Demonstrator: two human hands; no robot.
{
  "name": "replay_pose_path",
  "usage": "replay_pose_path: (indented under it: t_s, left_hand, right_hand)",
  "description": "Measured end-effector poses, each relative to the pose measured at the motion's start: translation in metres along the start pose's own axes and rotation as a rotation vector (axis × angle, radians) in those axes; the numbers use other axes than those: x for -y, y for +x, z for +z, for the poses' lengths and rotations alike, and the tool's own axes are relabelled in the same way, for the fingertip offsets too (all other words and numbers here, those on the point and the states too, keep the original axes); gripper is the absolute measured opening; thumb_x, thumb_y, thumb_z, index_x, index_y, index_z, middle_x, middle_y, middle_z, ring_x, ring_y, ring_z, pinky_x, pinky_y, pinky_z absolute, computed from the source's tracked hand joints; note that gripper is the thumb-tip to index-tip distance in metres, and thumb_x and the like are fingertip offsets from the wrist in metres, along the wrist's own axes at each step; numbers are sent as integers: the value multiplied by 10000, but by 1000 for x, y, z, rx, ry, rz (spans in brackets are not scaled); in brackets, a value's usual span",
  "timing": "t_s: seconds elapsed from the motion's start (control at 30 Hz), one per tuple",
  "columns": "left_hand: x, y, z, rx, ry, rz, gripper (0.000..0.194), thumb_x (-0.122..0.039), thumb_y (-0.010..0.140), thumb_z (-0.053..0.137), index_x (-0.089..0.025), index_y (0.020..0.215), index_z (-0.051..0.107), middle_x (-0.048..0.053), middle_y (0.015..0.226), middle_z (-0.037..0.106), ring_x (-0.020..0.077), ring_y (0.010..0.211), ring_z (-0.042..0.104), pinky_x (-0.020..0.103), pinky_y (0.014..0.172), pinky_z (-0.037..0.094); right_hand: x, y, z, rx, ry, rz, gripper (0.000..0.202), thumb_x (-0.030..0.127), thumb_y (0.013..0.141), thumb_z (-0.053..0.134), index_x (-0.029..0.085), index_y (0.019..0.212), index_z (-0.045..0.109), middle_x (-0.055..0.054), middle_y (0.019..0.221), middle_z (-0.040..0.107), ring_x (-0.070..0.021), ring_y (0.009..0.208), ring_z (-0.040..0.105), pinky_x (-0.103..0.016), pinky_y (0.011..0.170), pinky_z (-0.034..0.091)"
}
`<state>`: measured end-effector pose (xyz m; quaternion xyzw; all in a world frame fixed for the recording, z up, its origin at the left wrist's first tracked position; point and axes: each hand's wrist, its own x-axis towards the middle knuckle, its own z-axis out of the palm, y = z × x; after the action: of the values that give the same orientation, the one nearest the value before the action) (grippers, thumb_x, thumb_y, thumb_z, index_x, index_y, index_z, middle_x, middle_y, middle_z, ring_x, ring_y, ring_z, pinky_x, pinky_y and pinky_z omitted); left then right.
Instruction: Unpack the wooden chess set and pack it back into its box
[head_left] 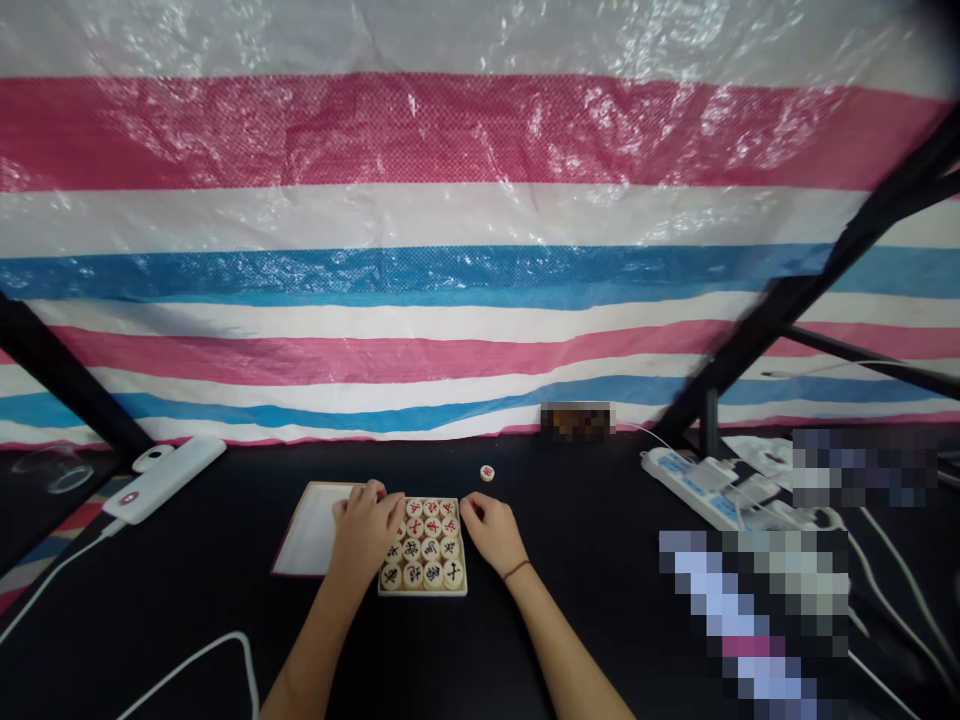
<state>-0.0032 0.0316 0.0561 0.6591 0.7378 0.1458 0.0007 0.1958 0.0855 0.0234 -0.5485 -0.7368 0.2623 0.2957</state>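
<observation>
A shallow white box (423, 591) of Chinese chess pieces lies on the black table. Round pale pieces (431, 549) fill it in rows, red characters at the back and black in front. My left hand (367, 525) reaches over the box's left edge, fingers bent at its far left corner; whatever they pinch there is hidden. Against the far right corner, my right hand (495, 535) has curled fingers closed at the rim. One loose piece (487, 473) with a red character sits behind the box. The open lid (307, 535) lies to the left, partly behind my left hand.
A white power strip (176, 480) with a cable stands at the left. Another power strip (686, 487) with plugs and cables is at the right, near blurred items. A pixelated object (576, 422) stands at the back. A striped sheet (420, 220) hangs behind the table.
</observation>
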Motion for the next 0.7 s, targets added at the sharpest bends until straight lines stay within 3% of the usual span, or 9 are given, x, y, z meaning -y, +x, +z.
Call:
replay_pose_path:
  t_s: [0.2,0.43,0.7]
  left_hand:
    - [2,0,1,19,11,26,289,-328,925,442,-263,878,719,44,985,626,210,967,519,377,799,313]
    - [0,-2,7,76,23,26,266,-297,930,423,-287,1001,679,52,1030,605,219,966,508,372,793,327]
    - [0,-2,9,44,51,63,293,-291,941,387,-241,969,675,69,1032,594,227,964,530,355,768,359]
  right_hand:
    - [-1,0,-2,33,68,-4,246,250,799,454,196,658,648,-3,622,637,-141,599,584,-216,590,384]
    - [-1,1,-4,57,76,0,232,243,791,465,191,672,657,-4,640,649,-143,612,594,-218,592,398]
    - [-3,1,-3,67,83,-12,223,232,791,472,190,687,665,-5,653,657,-142,622,598,-219,603,403]
